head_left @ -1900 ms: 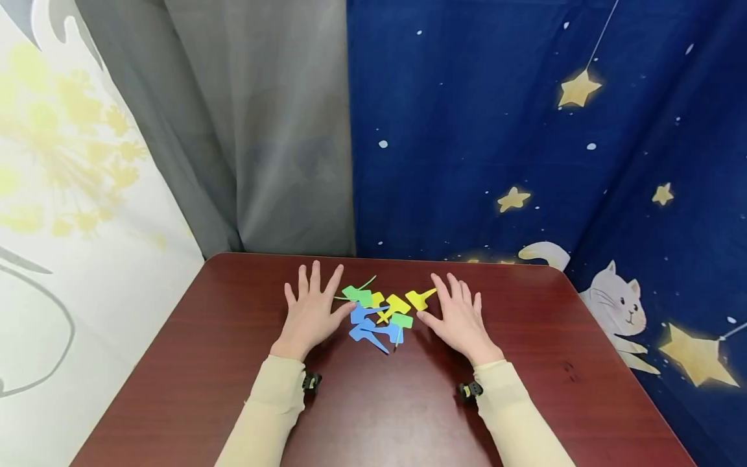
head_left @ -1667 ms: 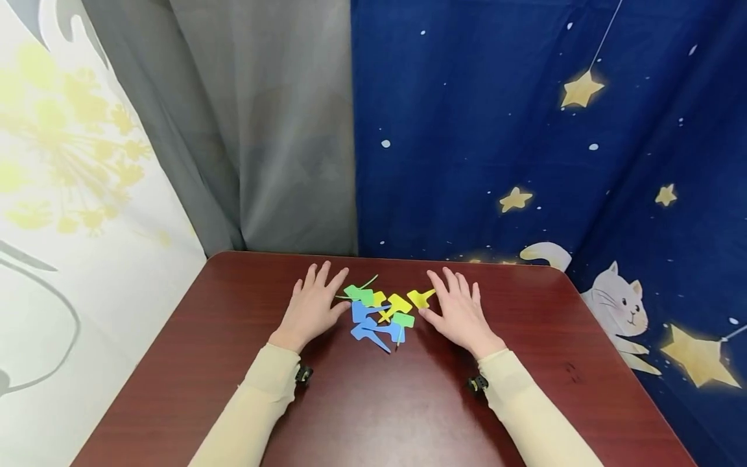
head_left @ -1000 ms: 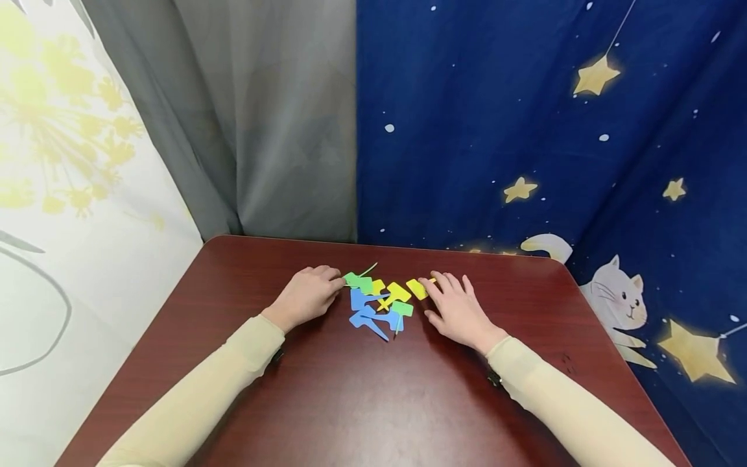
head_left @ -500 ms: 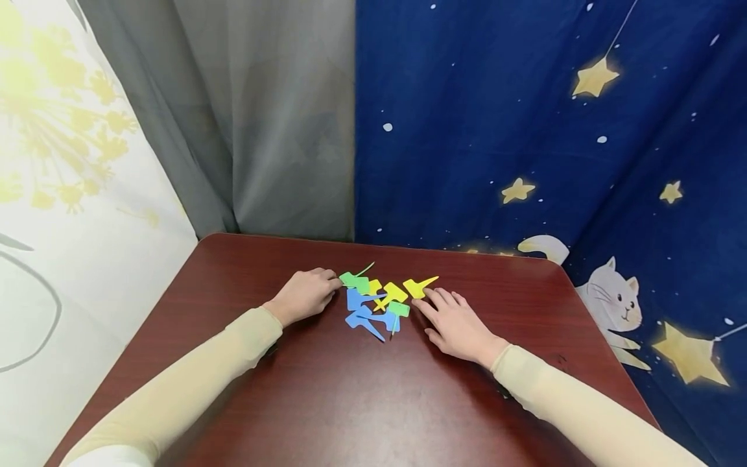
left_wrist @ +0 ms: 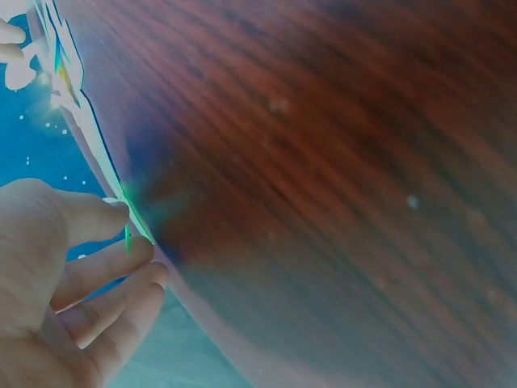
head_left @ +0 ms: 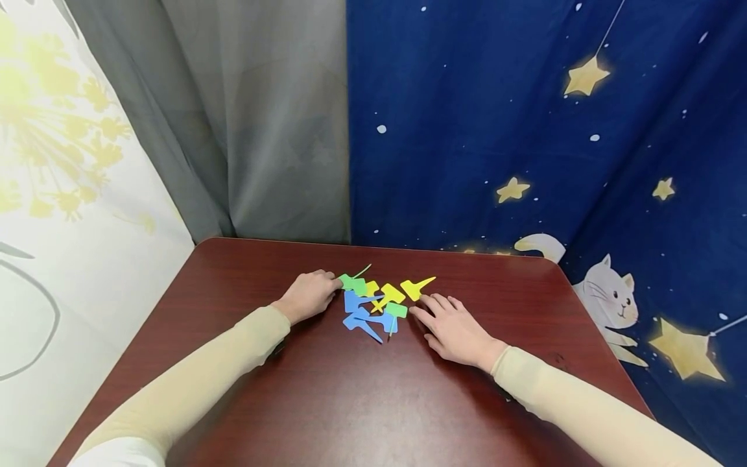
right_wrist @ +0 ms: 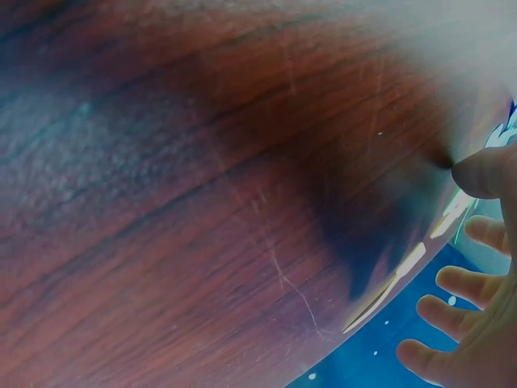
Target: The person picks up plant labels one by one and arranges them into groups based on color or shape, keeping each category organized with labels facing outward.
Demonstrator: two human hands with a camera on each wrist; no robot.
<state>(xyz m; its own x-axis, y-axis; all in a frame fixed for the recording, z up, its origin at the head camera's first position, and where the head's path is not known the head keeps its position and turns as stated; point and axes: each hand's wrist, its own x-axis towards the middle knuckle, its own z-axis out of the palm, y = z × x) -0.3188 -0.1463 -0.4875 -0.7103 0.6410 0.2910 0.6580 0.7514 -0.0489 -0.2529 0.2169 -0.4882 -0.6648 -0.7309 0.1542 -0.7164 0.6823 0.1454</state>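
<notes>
Several T-shaped plastic plant labels lie in a loose pile on the table. At its left edge, my left hand (head_left: 309, 295) pinches the stem of a green plant label (head_left: 353, 284) between thumb and curled fingers; the left wrist view shows the thin green stem (left_wrist: 128, 238) there. My right hand (head_left: 458, 329) lies to the right of the pile, fingers relaxed and apart, holding nothing. Its fingertips are near a yellow plant label (head_left: 412, 289) and another green plant label (head_left: 396, 310). Blue plant labels (head_left: 352, 301) and a yellow plant label (head_left: 393, 294) overlap in the middle.
The dark red wooden table (head_left: 350, 402) runs back to a grey curtain (head_left: 280, 143) and a blue starry curtain (head_left: 443, 143). A white patterned cloth (head_left: 76, 272) hangs at the left.
My left hand has gone from spread fingers to a pinch at the green plant label. My right hand has drawn back from the yellow plant label toward me. The labels lie much as before.
</notes>
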